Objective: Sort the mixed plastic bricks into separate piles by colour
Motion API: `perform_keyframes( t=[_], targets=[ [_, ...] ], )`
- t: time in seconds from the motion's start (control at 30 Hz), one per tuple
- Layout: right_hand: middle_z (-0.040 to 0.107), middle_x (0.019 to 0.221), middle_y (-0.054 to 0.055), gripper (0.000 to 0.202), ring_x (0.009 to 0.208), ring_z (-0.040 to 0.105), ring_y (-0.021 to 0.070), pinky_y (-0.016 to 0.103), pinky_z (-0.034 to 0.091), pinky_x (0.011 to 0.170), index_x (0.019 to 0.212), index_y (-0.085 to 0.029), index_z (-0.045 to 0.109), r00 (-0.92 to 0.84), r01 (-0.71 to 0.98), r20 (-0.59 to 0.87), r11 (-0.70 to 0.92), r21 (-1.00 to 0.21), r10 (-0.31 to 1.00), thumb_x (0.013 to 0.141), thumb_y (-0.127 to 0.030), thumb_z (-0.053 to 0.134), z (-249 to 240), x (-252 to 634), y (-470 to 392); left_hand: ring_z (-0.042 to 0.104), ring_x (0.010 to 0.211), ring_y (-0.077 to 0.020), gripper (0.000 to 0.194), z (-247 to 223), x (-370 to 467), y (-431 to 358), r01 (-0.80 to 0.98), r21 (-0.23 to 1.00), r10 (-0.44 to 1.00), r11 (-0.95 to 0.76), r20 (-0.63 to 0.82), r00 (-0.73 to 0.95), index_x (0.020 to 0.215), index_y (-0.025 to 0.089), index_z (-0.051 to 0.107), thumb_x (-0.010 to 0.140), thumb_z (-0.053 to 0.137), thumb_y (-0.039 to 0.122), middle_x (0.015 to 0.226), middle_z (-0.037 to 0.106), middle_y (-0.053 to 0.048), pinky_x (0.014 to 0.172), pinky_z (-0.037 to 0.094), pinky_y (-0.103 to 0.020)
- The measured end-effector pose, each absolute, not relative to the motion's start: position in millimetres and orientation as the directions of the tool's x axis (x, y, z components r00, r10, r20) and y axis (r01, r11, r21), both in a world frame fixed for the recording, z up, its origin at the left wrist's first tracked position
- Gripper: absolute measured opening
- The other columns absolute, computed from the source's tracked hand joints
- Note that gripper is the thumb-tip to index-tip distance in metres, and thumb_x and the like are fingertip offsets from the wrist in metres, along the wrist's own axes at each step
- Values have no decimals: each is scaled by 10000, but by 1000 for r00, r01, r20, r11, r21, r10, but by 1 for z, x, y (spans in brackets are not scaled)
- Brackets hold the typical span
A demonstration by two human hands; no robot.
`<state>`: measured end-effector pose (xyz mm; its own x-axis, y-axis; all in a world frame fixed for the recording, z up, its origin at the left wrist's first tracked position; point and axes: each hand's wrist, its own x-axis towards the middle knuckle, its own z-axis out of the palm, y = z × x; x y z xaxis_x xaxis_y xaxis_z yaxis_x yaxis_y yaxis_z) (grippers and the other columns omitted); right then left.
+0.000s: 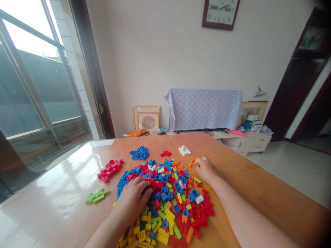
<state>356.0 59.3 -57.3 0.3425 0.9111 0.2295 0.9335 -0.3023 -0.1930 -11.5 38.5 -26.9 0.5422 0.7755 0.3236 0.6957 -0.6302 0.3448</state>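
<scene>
Resting the left hand (134, 193) on the mixed brick heap (169, 214) by the tabletop's near edge, with fingers loosely curved, too hidden to tell any hold. Reaching the right hand (207, 169) to orange bricks (190, 165) beyond the heap, with fingers bent and half closed, grip unclear. Apparently picking among small bricks, with blue bricks (139, 153) and white bricks (184, 150) toward the far edge. Seemingly calling for a light fingertip pinch.
</scene>
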Motion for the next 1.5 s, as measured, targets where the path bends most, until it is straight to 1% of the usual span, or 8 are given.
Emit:
perform_keyframes(
  t=[0.2, 0.3, 0.4, 0.53, 0.73, 1.0, 1.23, 1.5],
  targets=[
    [601, 1338, 50, 452, 1187, 507, 248, 312, 381, 935, 1304, -363, 677, 250, 963, 270, -210, -169, 930, 904, -196, 550, -55, 354, 59, 650, 1036, -235, 301, -31, -12, 41, 685, 353, 769, -638, 341, 541, 1085, 282, 745, 1018, 477, 400, 1156, 698, -63, 910, 518, -359],
    [583, 1409, 13, 408, 1266, 459, 252, 349, 341, 1009, 1237, -399, 715, 182, 978, 263, -146, -151, 948, 916, -206, 551, -56, 348, 60, 649, 1034, -231, 298, -33, -12, 42, 683, 348, 765, -642, 345, 543, 1089, 287, 746, 1018, 483, 408, 1163, 697, -57, 929, 512, -365],
    [587, 1426, -2, 284, 1332, 404, 264, 388, 308, 1041, 1096, -372, 767, 149, 984, 261, -116, -138, 954, 941, -266, 553, -55, 346, 60, 644, 1054, -234, 301, -34, -12, 42, 688, 338, 765, -642, 345, 544, 1108, 293, 744, 1021, 480, 410, 1179, 694, -54, 953, 506, -377],
    [662, 1303, 24, 243, 1227, 473, 249, 370, 332, 995, 1060, -327, 759, 130, 987, 257, -99, -128, 958, 970, -347, 534, -50, 347, 57, 644, 1059, -234, 312, -34, -13, 41, 688, 335, 763, -643, 350, 543, 1114, 291, 747, 1025, 475, 413, 1189, 693, -58, 960, 509, -378],
    [731, 1051, 30, 263, 1050, 563, 215, 289, 377, 839, 983, -301, 771, 84, 991, 193, -61, -120, 978, 973, -346, 512, -44, 346, 53, 651, 1045, -235, 305, -32, -12, 41, 683, 336, 759, -648, 353, 546, 1085, 282, 756, 1017, 489, 412, 1170, 699, -63, 939, 519, -371],
    [702, 994, 45, 348, 944, 606, 195, 271, 373, 750, 820, -264, 776, 141, 981, 194, -110, -160, 971, 978, -402, 499, -47, 350, 57, 644, 1056, -237, 316, -32, -12, 42, 684, 332, 758, -649, 348, 551, 1123, 285, 750, 1024, 478, 412, 1183, 694, -69, 965, 508, -386],
    [721, 1127, 48, 373, 995, 641, 182, 252, 404, 762, 1151, -277, 731, 362, 911, 289, -270, -312, 886, 1022, -354, 389, -47, 379, 56, 645, 1029, -233, 311, -32, -12, 42, 679, 328, 752, -656, 354, 556, 1099, 281, 747, 1023, 476, 414, 1154, 697, -67, 950, 512, -376],
    [747, 1146, 39, 337, 955, 678, 183, 250, 436, 697, 1141, -263, 717, 507, 825, 283, -364, -432, 814, 970, -347, 439, -57, 404, 52, 646, 997, -228, 304, -30, -12, 42, 675, 335, 752, -658, 351, 559, 1073, 283, 739, 1023, 469, 413, 1117, 700, -57, 915, 514, -360]
  ],
)
